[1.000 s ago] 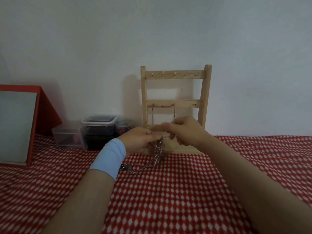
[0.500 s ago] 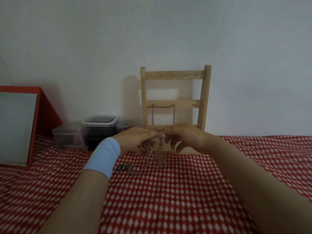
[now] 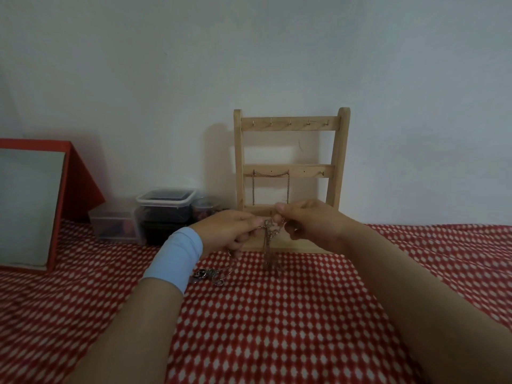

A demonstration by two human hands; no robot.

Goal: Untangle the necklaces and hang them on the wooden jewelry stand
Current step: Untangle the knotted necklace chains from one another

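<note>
A wooden jewelry stand (image 3: 341, 162) leans against the wall with three crossbars and small hooks. One chain necklace (image 3: 271, 175) hangs from two hooks on its middle bar. In front of the stand's base, my left hand (image 3: 230, 231) and my right hand (image 3: 310, 223) pinch a tangled bunch of thin necklaces (image 3: 269, 239) between them. Strands hang from the pinch down to the cloth. A loose end with a clasp (image 3: 212, 274) lies on the cloth beside my left wrist, which wears a light blue band.
A red and white patterned cloth (image 3: 277, 328) covers the table. Clear plastic containers (image 3: 163, 214) stand by the wall left of the stand. A red-framed mirror (image 3: 30, 203) leans at the far left.
Both hands rose slightly and drew level, the tangle now stretched between the fingertips. The loose end on the cloth shifted a little toward my left wrist.
</note>
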